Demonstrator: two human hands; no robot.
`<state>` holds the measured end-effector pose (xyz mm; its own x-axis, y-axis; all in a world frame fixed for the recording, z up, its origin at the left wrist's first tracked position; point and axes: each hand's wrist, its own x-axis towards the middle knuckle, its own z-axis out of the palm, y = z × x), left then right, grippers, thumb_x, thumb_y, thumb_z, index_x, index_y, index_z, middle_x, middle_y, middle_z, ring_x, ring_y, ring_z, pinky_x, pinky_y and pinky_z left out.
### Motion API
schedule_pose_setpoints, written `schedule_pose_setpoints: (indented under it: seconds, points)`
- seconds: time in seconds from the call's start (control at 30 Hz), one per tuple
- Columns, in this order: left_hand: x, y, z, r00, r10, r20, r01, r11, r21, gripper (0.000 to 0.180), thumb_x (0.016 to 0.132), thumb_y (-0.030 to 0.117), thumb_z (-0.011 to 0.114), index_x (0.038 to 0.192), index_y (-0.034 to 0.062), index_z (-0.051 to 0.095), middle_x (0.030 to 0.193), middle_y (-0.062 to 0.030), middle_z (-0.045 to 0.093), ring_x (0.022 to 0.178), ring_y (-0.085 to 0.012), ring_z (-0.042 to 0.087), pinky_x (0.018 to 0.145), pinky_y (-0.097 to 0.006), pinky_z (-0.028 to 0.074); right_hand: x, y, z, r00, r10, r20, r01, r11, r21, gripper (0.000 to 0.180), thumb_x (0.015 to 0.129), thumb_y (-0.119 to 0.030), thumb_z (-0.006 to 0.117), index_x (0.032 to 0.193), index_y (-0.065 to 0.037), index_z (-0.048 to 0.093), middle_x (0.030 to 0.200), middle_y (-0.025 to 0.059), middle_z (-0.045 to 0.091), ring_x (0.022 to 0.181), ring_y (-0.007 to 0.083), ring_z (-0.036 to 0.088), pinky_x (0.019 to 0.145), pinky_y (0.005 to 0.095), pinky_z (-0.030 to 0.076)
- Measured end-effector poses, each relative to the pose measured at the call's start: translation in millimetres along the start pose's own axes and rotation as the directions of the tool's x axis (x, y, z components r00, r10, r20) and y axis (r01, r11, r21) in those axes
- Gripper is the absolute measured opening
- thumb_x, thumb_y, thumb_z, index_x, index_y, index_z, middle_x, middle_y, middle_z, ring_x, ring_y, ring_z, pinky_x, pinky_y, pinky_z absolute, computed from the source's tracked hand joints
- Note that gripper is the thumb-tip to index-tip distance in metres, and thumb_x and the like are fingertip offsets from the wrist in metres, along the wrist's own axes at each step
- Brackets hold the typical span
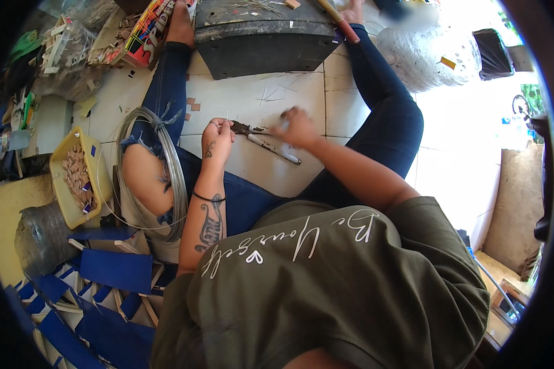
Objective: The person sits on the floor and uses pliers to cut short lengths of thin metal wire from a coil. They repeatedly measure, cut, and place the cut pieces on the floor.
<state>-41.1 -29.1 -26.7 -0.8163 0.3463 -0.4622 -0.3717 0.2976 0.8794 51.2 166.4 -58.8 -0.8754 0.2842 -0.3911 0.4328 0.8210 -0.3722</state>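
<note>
My left hand (218, 136) is closed in a pinch above the tiled floor, and a thin light piece of wire (227, 115) sticks up from its fingertips. Right beside those fingers are the dark jaws of a pair of pliers (274, 149). The pliers' white-covered lower handle angles away to the right. My right hand (297, 129), blurred by motion, is closed around the other handle. Whether the jaws touch the wire is too small to tell. A coil of silvery wire (181, 178) rests around my bent left knee. Cut wire lengths (268, 95) lie on the floor beyond my hands.
Ahead stands a black box (264, 52) with thin wires and a stick on top. At left, a yellow basket (98, 181) holds small brown pieces. Blue boards with wooden strips (117, 270) pile at lower left. A stuffed clear plastic bag (425, 58) sits at far right.
</note>
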Motion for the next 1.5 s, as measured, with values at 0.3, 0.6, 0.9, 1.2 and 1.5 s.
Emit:
schedule_pose_setpoints:
  seconds: [0.3, 0.6, 0.9, 1.2, 1.5]
  points:
    - [-4, 2, 6, 0.999, -0.051, 0.010, 0.050, 0.995, 0.082, 0.014, 0.089, 0.011, 0.042, 0.086, 0.0021, 0.053, 0.056, -0.0004, 0.050, 0.049, -0.0068, 0.044, 0.047, -0.022, 0.034, 97, 126, -31, 0.725, 0.469, -0.504, -0.503, 0.861, 0.078, 0.075, 0.082, -0.050, 0.046, 0.137, -0.005, 0.021, 0.142, 0.0188, 0.018, 0.133, 0.0342, 0.013, 0.106, 0.0469, 0.014]
    - [-4, 6, 15, 0.995, 0.045, 0.093, -0.048, 0.998, 0.035, 0.014, 0.091, 0.012, 0.041, 0.089, 0.0033, 0.051, 0.056, 0.0017, 0.046, 0.048, -0.0049, 0.038, 0.044, -0.019, 0.030, 51, 15, 41, 0.924, 0.078, -0.373, -0.093, 0.995, -0.022, 0.077, 0.085, -0.051, 0.038, 0.138, 0.000, 0.015, 0.145, 0.0188, 0.006, 0.135, 0.0333, 0.002, 0.107, 0.0478, 0.004]
    - [-5, 6, 9, 0.998, 0.002, 0.059, -0.001, 1.000, -0.020, 0.013, 0.089, 0.011, 0.043, 0.087, 0.0014, 0.052, 0.056, -0.0002, 0.049, 0.050, -0.0069, 0.043, 0.049, -0.022, 0.035, 75, 15, 1, 0.882, 0.184, -0.434, -0.194, 0.981, 0.022, 0.071, 0.084, -0.043, 0.045, 0.134, 0.002, 0.025, 0.142, 0.0182, 0.019, 0.131, 0.0323, 0.017, 0.106, 0.0447, 0.015]
    - [-10, 11, 12, 0.994, 0.002, 0.111, 0.004, 0.998, -0.062, 0.013, 0.091, 0.010, 0.041, 0.090, 0.0024, 0.051, 0.058, 0.0018, 0.046, 0.051, -0.0051, 0.039, 0.048, -0.019, 0.031, 59, -26, 14, 0.919, -0.130, -0.371, 0.075, 0.985, -0.158, 0.069, 0.084, -0.045, 0.045, 0.133, 0.001, 0.028, 0.141, 0.0165, 0.022, 0.132, 0.0304, 0.016, 0.106, 0.0458, 0.017]
    - [-14, 21, 13, 0.991, -0.006, 0.131, 0.020, 0.994, -0.107, 0.013, 0.091, 0.010, 0.042, 0.087, 0.0019, 0.051, 0.057, 0.0005, 0.048, 0.050, -0.0060, 0.042, 0.049, -0.021, 0.035, 41, -19, 2, 0.965, -0.222, -0.139, 0.198, 0.966, -0.167, 0.061, 0.082, -0.037, 0.051, 0.129, -0.001, 0.034, 0.135, 0.0156, 0.031, 0.127, 0.0297, 0.027, 0.104, 0.0403, 0.023]
